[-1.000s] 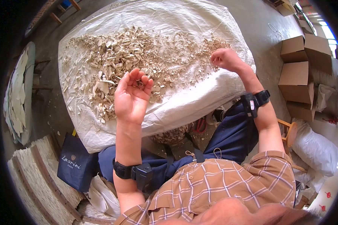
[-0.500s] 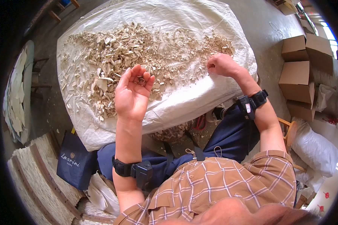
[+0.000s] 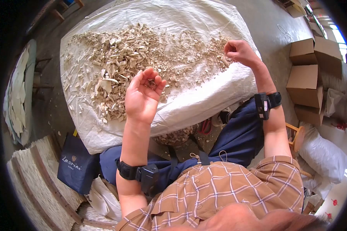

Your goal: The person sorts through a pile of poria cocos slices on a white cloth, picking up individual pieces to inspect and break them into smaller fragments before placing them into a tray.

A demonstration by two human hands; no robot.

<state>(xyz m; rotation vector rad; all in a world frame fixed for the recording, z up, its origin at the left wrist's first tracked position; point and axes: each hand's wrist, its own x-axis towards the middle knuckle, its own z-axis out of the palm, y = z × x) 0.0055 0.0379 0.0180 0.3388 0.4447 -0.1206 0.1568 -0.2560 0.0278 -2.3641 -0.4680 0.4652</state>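
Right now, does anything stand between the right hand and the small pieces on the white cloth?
Nothing visible does. The right hand is at the small pieces on the right part of the white cloth; the left hand is apart, near the larger heap. Contact itself is unclear.

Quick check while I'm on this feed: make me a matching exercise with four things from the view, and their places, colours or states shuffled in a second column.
Things
1. Left hand
2. Right hand
3. Bag
4. Cloth

Places, colours or states
A. White, underneath the scattered chips
B. Near the right-hand edge of the table covering
C. Palm turned up, fingers curled
D. Dark blue with white lettering

Right pairs: 1-C, 2-B, 3-D, 4-A
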